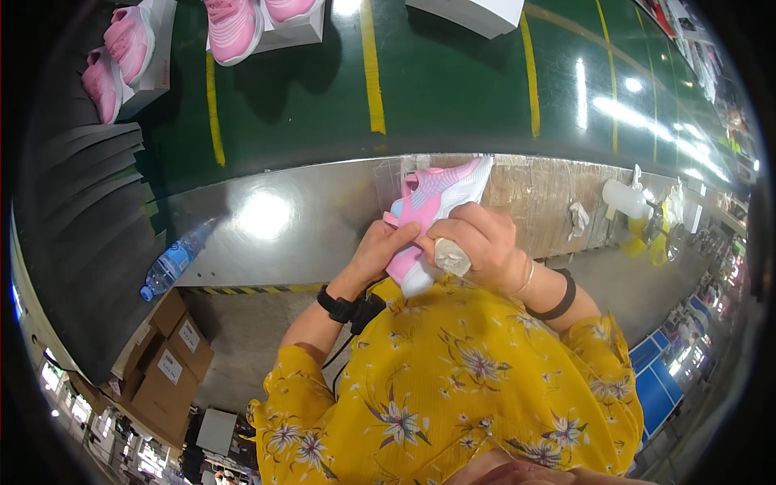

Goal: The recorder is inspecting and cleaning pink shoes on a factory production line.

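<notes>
A pink sneaker [435, 187] with a white sole lies tilted across the bench edge, its toe pointing away to the upper right and its heel near my body. My left hand [383, 249] grips the shoe at its collar, thumb pressed on the pink upper. Closed round a crumpled white cloth [451, 256], my right hand [478, 242] presses against the side of the shoe near the heel. The right fingers hide part of the sole.
Beyond the metal bench [323, 198] runs a green conveyor belt [453, 89] with yellow stripes, carrying pink sneakers [232, 28] on white boxes. A plastic water bottle [174, 260] lies at the left. White bottles [626, 199] and a scrap of tissue [578, 219] sit right, on cardboard [529, 198]. Cartons [171, 364] stand lower left.
</notes>
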The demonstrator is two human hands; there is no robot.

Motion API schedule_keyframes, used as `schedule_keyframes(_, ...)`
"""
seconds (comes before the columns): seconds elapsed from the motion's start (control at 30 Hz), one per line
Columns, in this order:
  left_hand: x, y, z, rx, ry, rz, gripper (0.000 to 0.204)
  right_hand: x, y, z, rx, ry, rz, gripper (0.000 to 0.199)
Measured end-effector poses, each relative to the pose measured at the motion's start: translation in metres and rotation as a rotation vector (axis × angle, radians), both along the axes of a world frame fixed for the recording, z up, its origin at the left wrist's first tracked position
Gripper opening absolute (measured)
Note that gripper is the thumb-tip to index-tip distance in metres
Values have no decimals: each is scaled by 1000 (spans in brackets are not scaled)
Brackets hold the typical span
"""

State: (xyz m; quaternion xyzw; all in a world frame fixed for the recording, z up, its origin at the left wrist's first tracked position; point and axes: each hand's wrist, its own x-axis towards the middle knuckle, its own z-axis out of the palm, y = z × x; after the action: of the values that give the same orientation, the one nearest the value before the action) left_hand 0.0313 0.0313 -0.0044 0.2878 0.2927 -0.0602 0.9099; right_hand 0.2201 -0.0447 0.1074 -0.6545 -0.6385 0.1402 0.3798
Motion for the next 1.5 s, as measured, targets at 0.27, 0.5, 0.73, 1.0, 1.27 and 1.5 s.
schedule_keyframes(0.27, 15, 0, 26, -46, 27, 128, 41, 18, -4, -17, 101, -8, -265, 18)
schedule_keyframes(0.5, 13, -3, 23, 26, 59, 31, 43, 13, -19, -2, 97, -129, -64, 19)
schedule_keyframes(0.73, 11, -8, 25, -12, 68, 77, 44, 11, -17, -2, 95, -134, -182, 18)
schedule_keyframes(1.0, 16, -2, 33, 101, 70, 9, 40, 35, -18, -30, 2, -47, -337, 23)
schedule_keyframes(1.27, 21, 3, 34, 152, 41, -37, 39, -4, -30, -2, 119, 7, -100, 21)
schedule_keyframes(1.5, 17, 1, 34, 38, 92, 8, 43, -6, -20, -14, 148, 118, -325, 21)
